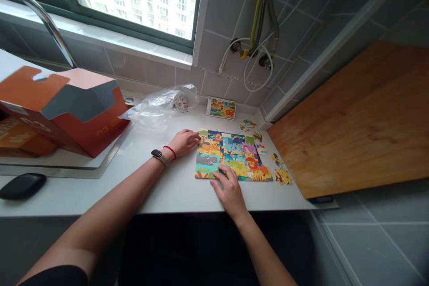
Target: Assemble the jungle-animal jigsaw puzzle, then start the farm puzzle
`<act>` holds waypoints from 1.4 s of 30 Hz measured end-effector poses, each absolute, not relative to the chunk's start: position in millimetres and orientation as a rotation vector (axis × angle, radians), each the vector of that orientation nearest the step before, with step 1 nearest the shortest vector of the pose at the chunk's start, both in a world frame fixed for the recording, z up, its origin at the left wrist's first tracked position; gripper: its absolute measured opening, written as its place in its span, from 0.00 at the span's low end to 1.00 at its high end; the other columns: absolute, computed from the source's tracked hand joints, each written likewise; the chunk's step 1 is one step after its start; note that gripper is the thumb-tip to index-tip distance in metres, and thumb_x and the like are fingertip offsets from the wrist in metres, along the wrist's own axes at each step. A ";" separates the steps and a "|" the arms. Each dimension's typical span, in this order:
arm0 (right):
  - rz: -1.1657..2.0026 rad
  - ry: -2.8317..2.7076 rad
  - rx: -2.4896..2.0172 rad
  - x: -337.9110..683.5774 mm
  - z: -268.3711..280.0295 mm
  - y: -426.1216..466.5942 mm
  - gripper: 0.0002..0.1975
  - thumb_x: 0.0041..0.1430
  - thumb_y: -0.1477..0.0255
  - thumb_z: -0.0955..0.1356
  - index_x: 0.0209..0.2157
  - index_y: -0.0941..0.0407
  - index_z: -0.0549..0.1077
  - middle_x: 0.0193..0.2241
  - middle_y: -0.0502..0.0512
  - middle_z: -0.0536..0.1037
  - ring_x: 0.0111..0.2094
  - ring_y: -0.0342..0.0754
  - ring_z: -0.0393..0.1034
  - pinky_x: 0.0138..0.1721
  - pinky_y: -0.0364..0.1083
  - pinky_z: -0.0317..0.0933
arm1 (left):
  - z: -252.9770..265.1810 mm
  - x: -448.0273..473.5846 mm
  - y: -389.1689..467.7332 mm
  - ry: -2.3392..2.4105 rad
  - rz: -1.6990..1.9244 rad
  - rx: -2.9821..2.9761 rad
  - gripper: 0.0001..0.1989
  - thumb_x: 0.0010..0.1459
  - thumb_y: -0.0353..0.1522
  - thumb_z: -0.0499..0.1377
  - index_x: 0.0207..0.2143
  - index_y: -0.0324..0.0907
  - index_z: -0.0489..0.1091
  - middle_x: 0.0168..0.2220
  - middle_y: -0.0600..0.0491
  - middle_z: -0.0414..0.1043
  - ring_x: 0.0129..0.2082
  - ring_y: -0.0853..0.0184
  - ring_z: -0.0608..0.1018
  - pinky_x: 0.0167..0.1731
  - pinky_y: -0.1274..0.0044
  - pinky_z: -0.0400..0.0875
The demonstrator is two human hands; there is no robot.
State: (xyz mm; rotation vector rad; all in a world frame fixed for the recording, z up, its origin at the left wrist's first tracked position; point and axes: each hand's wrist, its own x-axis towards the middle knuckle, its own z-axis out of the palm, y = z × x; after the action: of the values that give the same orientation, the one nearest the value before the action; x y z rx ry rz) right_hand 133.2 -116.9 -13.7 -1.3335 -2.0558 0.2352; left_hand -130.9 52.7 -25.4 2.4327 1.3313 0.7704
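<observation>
A colourful animal jigsaw puzzle (233, 145), mostly joined, lies flat on the white counter, with a hippo, a lion and an elephant on it. My left hand (184, 142) rests at the puzzle's upper left edge, fingers stretched and touching the border. Over the lower edge, near the hippo, my right hand (231, 190) lies with bent, parted fingertips on the puzzle; what is under them is partly hidden. Loose puzzle pieces (283, 176) sit off the right side, with more loose pieces (248, 125) above the upper right corner.
A picture card (221, 108) of the animals stands near the back wall. Beside it lies a clear plastic bag (161, 103). An orange box (67, 116) and a black mouse (23, 186) are at left. A wooden board (355, 129) borders the right side.
</observation>
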 end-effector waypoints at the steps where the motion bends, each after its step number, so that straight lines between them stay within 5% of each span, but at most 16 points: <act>1: 0.242 -2.053 -1.330 132.1 -13.0 -117.1 0.12 0.68 0.72 0.71 0.51 0.51 0.82 0.54 0.62 0.78 0.59 0.60 0.71 0.62 0.62 0.70 | -25.3 -131.0 52.3 1.351 0.789 2.423 0.16 0.70 0.39 0.54 0.49 0.48 0.81 0.55 0.49 0.81 0.55 0.55 0.79 0.58 0.64 0.74; 10: 0.253 -2.006 -1.322 130.2 -14.5 -117.7 0.14 0.70 0.76 0.67 0.49 0.52 0.84 0.51 0.62 0.79 0.55 0.57 0.74 0.59 0.58 0.72 | -14.3 -124.8 34.7 1.466 0.807 2.455 0.16 0.69 0.36 0.53 0.48 0.45 0.81 0.47 0.46 0.82 0.51 0.57 0.81 0.55 0.68 0.76; 22: 0.235 -2.043 -1.312 130.1 -12.3 -117.2 0.14 0.66 0.77 0.69 0.48 0.54 0.84 0.53 0.63 0.78 0.58 0.58 0.72 0.62 0.60 0.69 | 28.2 -113.3 -8.4 1.548 0.544 2.771 0.18 0.65 0.26 0.50 0.51 0.40 0.77 0.55 0.40 0.78 0.52 0.56 0.80 0.53 0.62 0.77; 27: 0.223 -1.896 -1.324 132.3 -13.3 -116.9 0.14 0.67 0.75 0.68 0.49 0.58 0.82 0.54 0.67 0.76 0.58 0.59 0.72 0.62 0.59 0.69 | 90.1 -99.1 -34.4 1.034 0.302 3.094 0.14 0.67 0.28 0.52 0.46 0.44 0.78 0.50 0.44 0.80 0.45 0.60 0.81 0.49 0.67 0.76; 34: 0.130 -1.737 -1.329 130.8 -19.8 -114.1 0.13 0.67 0.73 0.66 0.47 0.59 0.82 0.57 0.69 0.74 0.60 0.62 0.70 0.64 0.63 0.66 | 179.2 -79.7 -72.3 0.347 0.213 3.415 0.18 0.75 0.33 0.47 0.55 0.45 0.75 0.55 0.42 0.78 0.52 0.58 0.79 0.50 0.65 0.74; 42: 0.091 -1.986 -1.071 133.6 28.9 -136.3 0.28 0.59 0.70 0.72 0.61 0.58 0.74 0.68 0.69 0.67 0.70 0.65 0.59 0.69 0.68 0.57 | 192.7 -69.0 -102.5 -0.222 0.364 3.552 0.19 0.72 0.37 0.56 0.63 0.51 0.71 0.68 0.41 0.68 0.67 0.51 0.71 0.63 0.59 0.69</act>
State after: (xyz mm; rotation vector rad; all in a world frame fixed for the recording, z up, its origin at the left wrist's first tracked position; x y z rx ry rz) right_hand 133.6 -136.3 28.9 -1.0712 -1.9859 0.0906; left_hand -69.0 -102.5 192.7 3.5518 -0.2220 0.3636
